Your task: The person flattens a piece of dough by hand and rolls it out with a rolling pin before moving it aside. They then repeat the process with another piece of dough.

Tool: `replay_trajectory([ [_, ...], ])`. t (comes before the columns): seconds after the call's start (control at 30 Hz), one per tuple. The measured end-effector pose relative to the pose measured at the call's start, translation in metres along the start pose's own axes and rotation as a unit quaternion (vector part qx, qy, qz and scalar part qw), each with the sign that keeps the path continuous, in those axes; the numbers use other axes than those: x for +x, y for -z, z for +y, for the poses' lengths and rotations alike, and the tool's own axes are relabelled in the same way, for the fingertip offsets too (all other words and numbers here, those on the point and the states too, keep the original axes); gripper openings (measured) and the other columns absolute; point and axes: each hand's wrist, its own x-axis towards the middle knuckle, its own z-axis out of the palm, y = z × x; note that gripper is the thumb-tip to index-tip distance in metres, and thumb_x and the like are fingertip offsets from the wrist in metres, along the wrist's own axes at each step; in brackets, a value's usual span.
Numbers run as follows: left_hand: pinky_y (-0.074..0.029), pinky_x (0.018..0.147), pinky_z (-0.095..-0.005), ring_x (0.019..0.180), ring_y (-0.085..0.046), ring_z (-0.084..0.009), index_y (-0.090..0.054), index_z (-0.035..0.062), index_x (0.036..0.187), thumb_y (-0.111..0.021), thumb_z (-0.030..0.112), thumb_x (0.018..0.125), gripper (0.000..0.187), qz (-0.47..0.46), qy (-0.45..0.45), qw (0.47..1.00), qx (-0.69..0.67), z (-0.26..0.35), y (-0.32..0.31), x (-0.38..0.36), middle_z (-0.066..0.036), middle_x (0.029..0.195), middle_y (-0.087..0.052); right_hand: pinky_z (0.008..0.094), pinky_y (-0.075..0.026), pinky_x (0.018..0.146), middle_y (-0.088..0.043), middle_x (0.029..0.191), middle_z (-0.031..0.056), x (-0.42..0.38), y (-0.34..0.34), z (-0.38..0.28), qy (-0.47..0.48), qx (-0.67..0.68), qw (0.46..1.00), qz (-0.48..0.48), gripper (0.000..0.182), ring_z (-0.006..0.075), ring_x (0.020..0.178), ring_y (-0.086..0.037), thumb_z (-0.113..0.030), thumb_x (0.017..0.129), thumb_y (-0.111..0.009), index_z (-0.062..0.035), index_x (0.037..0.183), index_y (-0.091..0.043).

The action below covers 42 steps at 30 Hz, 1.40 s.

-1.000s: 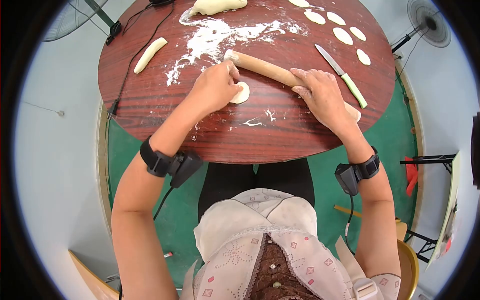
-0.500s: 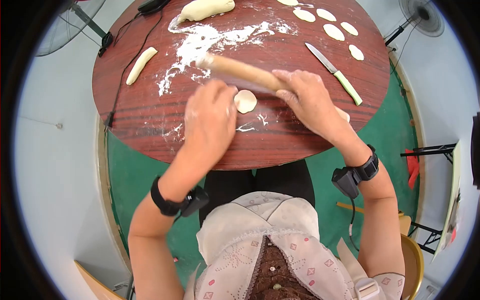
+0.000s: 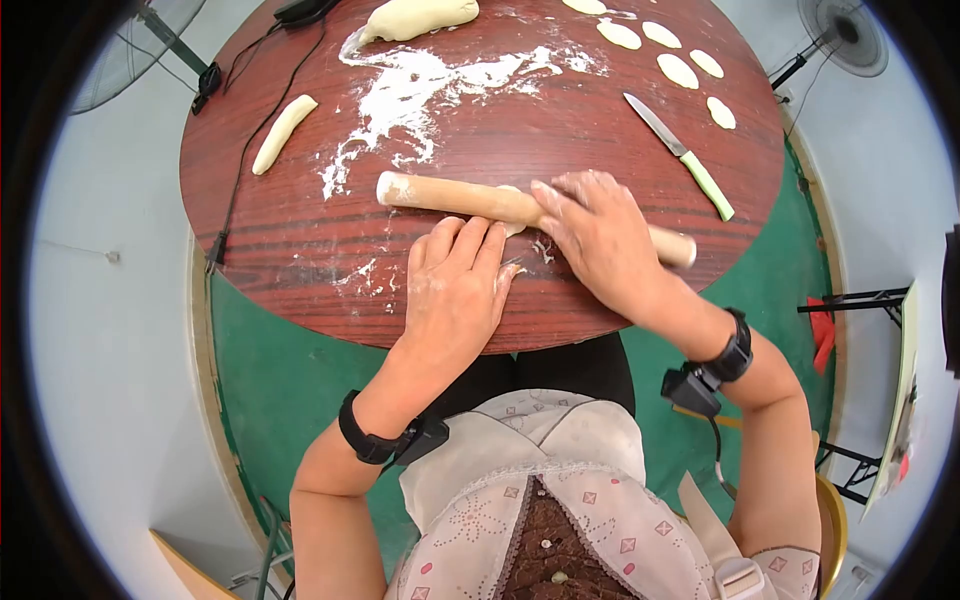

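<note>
A wooden rolling pin (image 3: 440, 193) lies across a small round of dough (image 3: 514, 229), covering most of it. My right hand (image 3: 605, 235) is wrapped over the pin right of its middle, fingers on the far side. My left hand (image 3: 455, 280) rests palm down just in front of the pin, fingers stretched out and thumb apart. Its fingertips touch the near left edge of the dough round. White flour (image 3: 400, 95) is spread beyond the pin.
A knife (image 3: 680, 155) with a green handle lies at the right, near several flat dough rounds (image 3: 678, 71). At the back sits a large dough lump (image 3: 420, 18). A dough strip (image 3: 285, 134) lies left, beside a black cable (image 3: 248, 160) on the round table (image 3: 300, 290).
The rolling pin has come down from above the table onto the dough round, its left end nearer me. My left hand has moved right and flattened beside the dough.
</note>
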Motion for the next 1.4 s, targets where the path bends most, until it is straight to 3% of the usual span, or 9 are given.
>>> replay_trajectory([
  [0.13, -0.04, 0.092, -0.0448, 0.111, -0.05, -0.0328, -0.061, -0.0007, 0.115, -0.07, 0.016, 0.08, 0.039, -0.009, 0.0, 1.0, -0.004, 0.0, 0.0, -0.001, -0.015, 0.12, -0.057, 0.0444, -0.041, 0.089, -0.059, 0.103, 0.0106, 0.0, 0.004, 0.003, 0.066, -0.128, 0.989, 0.032, 0.042, 0.027, 0.098, -0.056, -0.033, 0.087, -0.062, -0.008, 0.121, -0.061],
  [0.33, -0.037, 0.094, -0.0453, 0.113, -0.049, -0.0342, -0.059, -0.0013, 0.118, -0.069, 0.016, 0.081, 0.042, -0.009, -0.061, 0.998, 0.028, -0.002, 0.001, 0.003, -0.016, 0.121, -0.056, 0.0384, -0.042, 0.079, -0.059, 0.094, 0.0075, 0.017, -0.004, 0.028, 0.047, -0.126, 0.991, -0.019, 0.047, 0.0249, 0.09, -0.057, -0.032, 0.085, -0.065, -0.0086, 0.126, -0.058],
  [0.53, -0.037, 0.096, -0.0452, 0.114, -0.045, -0.0368, -0.053, -0.0059, 0.124, -0.065, 0.017, 0.085, 0.047, -0.072, 0.061, 0.995, -0.027, 0.021, 0.0, 0.011, -0.02, 0.129, -0.048, 0.0389, -0.042, 0.074, -0.059, 0.086, 0.0084, 0.021, 0.032, 0.033, -0.003, -0.035, 0.999, -0.022, 0.046, 0.028, 0.083, -0.057, -0.026, 0.085, -0.066, -0.0087, 0.126, -0.057],
  [0.67, -0.037, 0.096, -0.0453, 0.111, -0.045, -0.0375, -0.053, -0.0083, 0.123, -0.063, 0.018, 0.087, 0.046, -0.037, 0.115, 0.981, -0.151, 0.039, -0.01, 0.016, -0.023, 0.128, -0.047, 0.0414, -0.043, 0.074, -0.059, 0.084, 0.0119, 0.008, 0.037, 0.017, 0.011, -0.006, 0.999, -0.032, 0.043, 0.0312, 0.08, -0.058, -0.025, 0.087, -0.064, -0.0075, 0.125, -0.057],
  [0.83, -0.037, 0.096, -0.0449, 0.112, -0.047, -0.0363, -0.058, -0.0064, 0.119, -0.068, 0.018, 0.083, 0.045, -0.036, 0.093, 0.994, -0.055, 0.021, 0.004, 0.002, -0.02, 0.125, -0.053, 0.0403, -0.043, 0.077, -0.059, 0.09, 0.0123, -0.007, 0.023, 0.002, -0.014, -0.022, 0.997, -0.067, 0.039, 0.0299, 0.086, -0.056, -0.027, 0.088, -0.063, -0.0071, 0.121, -0.061],
  [0.97, -0.037, 0.095, -0.0454, 0.113, -0.047, -0.0347, -0.059, -0.005, 0.119, -0.071, 0.019, 0.08, 0.047, -0.017, 0.044, 0.999, -0.007, 0.012, -0.002, -0.004, -0.017, 0.131, -0.052, 0.0412, -0.041, 0.084, -0.058, 0.101, 0.0109, 0.01, 0.007, 0.014, 0.03, -0.161, 0.986, 0.018, 0.034, 0.0268, 0.097, -0.054, -0.03, 0.091, -0.057, -0.0072, 0.116, -0.063],
  [1.13, -0.038, 0.093, -0.0436, 0.111, -0.048, -0.0326, -0.059, -0.0038, 0.118, -0.071, 0.019, 0.08, 0.046, -0.024, 0.016, 0.999, -0.015, 0.006, -0.002, 0.003, -0.015, 0.127, -0.055, 0.0437, -0.041, 0.088, -0.059, 0.109, 0.0116, 0.003, 0.006, 0.009, 0.002, -0.097, 0.995, -0.005, 0.037, 0.0277, 0.103, -0.054, -0.029, 0.09, -0.058, -0.0043, 0.118, -0.061],
  [1.27, -0.039, 0.092, -0.0426, 0.11, -0.049, -0.0313, -0.059, -0.0031, 0.118, -0.07, 0.02, 0.08, 0.045, -0.026, 0.002, 0.999, -0.019, 0.004, 0.0, 0.002, -0.014, 0.123, -0.056, 0.0436, -0.041, 0.086, -0.059, 0.106, 0.0108, -0.016, 0.004, -0.004, 0.047, -0.165, 0.985, 0.017, 0.045, 0.0272, 0.1, -0.055, -0.032, 0.087, -0.062, -0.0061, 0.124, -0.058],
  [1.4, -0.039, 0.092, -0.0425, 0.107, -0.049, -0.0319, -0.058, -0.0036, 0.119, -0.07, 0.019, 0.081, 0.046, -0.049, 0.004, 0.998, -0.027, 0.006, 0.002, 0.006, -0.015, 0.121, -0.054, 0.0419, -0.042, 0.08, -0.06, 0.095, 0.0088, 0.004, 0.007, 0.016, -0.006, -0.179, 0.984, -0.022, 0.048, 0.0259, 0.092, -0.057, -0.036, 0.087, -0.062, -0.0071, 0.124, -0.057],
])
